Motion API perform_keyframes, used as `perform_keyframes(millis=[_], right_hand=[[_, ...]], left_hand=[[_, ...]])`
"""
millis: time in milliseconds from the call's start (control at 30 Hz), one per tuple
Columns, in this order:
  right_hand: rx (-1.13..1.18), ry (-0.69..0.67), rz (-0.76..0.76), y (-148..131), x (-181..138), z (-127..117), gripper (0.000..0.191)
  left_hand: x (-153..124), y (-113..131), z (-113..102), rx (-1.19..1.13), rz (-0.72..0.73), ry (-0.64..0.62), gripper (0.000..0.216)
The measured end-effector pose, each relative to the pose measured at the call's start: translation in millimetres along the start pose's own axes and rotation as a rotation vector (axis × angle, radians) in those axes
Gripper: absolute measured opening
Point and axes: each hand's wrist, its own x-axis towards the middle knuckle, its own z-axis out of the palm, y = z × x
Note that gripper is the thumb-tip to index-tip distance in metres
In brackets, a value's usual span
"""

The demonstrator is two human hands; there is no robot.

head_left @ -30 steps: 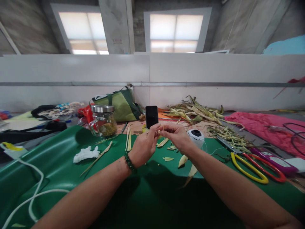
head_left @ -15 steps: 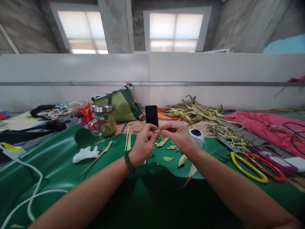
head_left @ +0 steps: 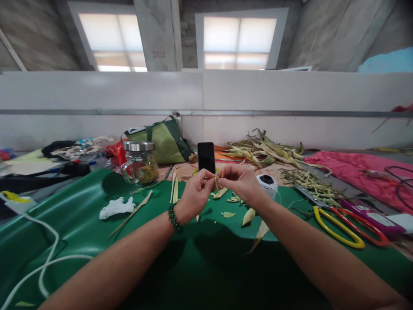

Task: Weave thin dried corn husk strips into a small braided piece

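Observation:
Both hands meet above the green mat (head_left: 80, 211), pinching one small piece of pale leaf strip (head_left: 217, 181) between them. My left hand (head_left: 195, 196), with a dark green bead bracelet on the wrist, grips it from the left with thumb and fingertips closed. My right hand (head_left: 241, 183) pinches it from the right, fingers curled. Just behind the hands a black phone (head_left: 206, 157) stands upright. Cut leaf scraps (head_left: 248, 216) lie on the mat beneath the hands.
A lidded glass jar (head_left: 141, 162) and a green bag (head_left: 161, 140) stand at the back left. Dried leaves (head_left: 264, 150) pile at the back right, near a white thread spool (head_left: 268, 183). Yellow and red scissors (head_left: 342, 226) lie right; a white cable (head_left: 45, 262) and crumpled tissue (head_left: 116, 207) left.
The hands shifted slightly while working the strip; fingertips have drawn closer together around it. Nothing else on the table moved.

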Motion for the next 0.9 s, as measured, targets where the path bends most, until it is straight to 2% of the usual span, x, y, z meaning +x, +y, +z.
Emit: perform_keyframes(millis=[133,200,267,400,500,600,733,900], right_hand=[[0.067,-0.03,0.039,-2.1,-0.2,-0.8,0.012],[0.104,-0.04,0.07,-3.4,0.0,-1.7,0.014],[0.137,-0.052,0.086,-4.8,0.3,-3.1,0.014],[0.143,-0.064,0.094,-7.0,1.8,-6.7,0.012],[0.11,-0.085,0.109,-6.9,2.7,-8.3,0.012],[0.067,-0.099,0.103,-5.3,2.8,-7.9,0.012],[0.05,-0.084,0.076,-3.1,2.3,-6.2,0.011],[0.112,-0.09,0.052,-4.2,0.7,-5.8,0.015]], left_hand=[[-0.3,3.1,0.7,-0.178,-0.16,-0.07,0.02],[-0.9,4.4,0.5,-0.25,-0.192,-0.113,0.02],[-1.9,5.2,-0.4,-0.216,-0.122,-0.126,0.021],[-3.7,5.7,-4.0,0.004,0.072,-0.087,0.016],[-3.0,6.3,-7.1,0.153,0.127,-0.087,0.009],[-1.1,6.1,-8.6,0.16,0.122,-0.104,0.01],[1.0,5.3,-6.6,-0.002,0.006,-0.099,0.008],[0.0,10.9,-1.4,-0.344,-0.266,-0.149,0.016]])
